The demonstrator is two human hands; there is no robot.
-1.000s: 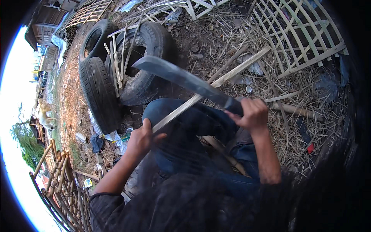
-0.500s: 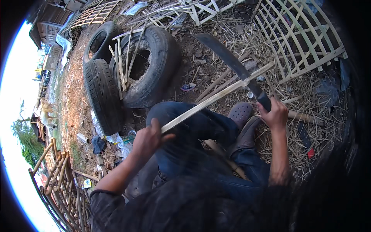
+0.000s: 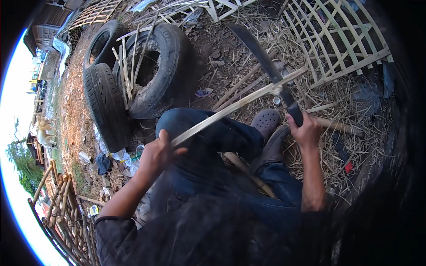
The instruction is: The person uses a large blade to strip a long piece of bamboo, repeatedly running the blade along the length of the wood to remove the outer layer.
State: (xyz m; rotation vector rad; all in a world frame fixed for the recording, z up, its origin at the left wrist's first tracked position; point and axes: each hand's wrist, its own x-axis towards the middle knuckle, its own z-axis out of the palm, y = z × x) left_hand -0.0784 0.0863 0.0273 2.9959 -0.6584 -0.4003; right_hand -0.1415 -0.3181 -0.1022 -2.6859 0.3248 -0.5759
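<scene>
My left hand (image 3: 157, 153) is closed around the near end of a long pale bamboo strip (image 3: 222, 113), just over my left knee. From there the strip slants up to the right and crosses the blade close to the handle. My right hand (image 3: 307, 132) grips the black handle of a machete (image 3: 254, 49), its dark curved blade pointing up and to the left. A pale frayed bit shows where strip and blade meet. My feet, in grey clogs (image 3: 266, 123), are below the crossing.
Several old tyres (image 3: 174, 73) lie ahead on the left, with thin bamboo slats (image 3: 125, 73) leaning on one. A woven bamboo lattice (image 3: 339, 42) is at the far right. Straw and shavings (image 3: 284, 42) litter the ground. Bamboo poles (image 3: 64, 199) are stacked at lower left.
The whole view has shifted, so the scene sits farther left and higher. The machete has turned a little steeper against the strip. Both hands keep their grips.
</scene>
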